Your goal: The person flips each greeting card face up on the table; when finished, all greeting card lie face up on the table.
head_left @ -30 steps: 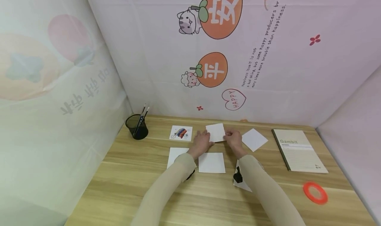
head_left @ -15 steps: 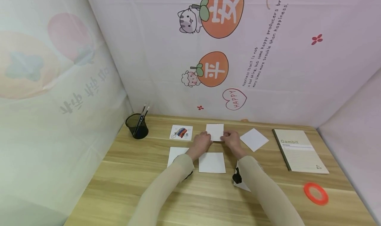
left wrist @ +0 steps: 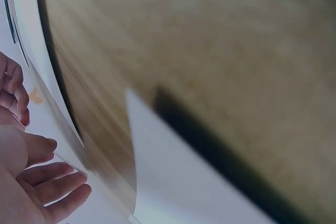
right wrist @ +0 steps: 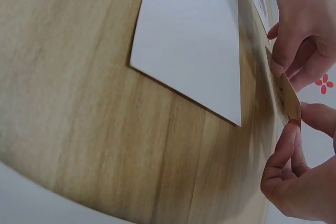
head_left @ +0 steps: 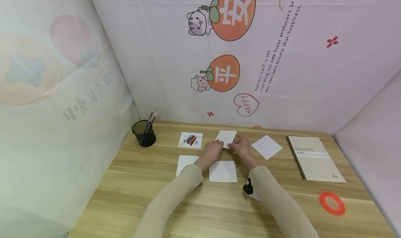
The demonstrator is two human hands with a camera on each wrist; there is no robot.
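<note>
Near the far side of the table, both hands pinch one small white square card (head_left: pixel 227 137). My left hand (head_left: pixel 212 151) grips its near left part, and my right hand (head_left: pixel 242 147) holds its near right corner between thumb and fingers. In the right wrist view the held card (right wrist: pixel 287 98) shows nearly edge-on with a shaded underside, the left hand (right wrist: pixel 310 22) above and the right hand (right wrist: pixel 302 184) below. Directly nearer the body lies a blank white card (head_left: pixel 223 171). Left of the hands is a card with a coloured drawing and lettering (head_left: pixel 190 140).
Another white card (head_left: pixel 186 163) lies partly under the left forearm, and a diamond-turned one (head_left: pixel 267 147) right of the hands. A black mesh pen cup (head_left: pixel 144 135) stands far left. A notebook (head_left: pixel 316 161) and a red tape ring (head_left: pixel 322 198) lie at right.
The held card has turned and now slants to the right at its far edge. My right hand has slid left along its near edge, closer to my left hand.
</note>
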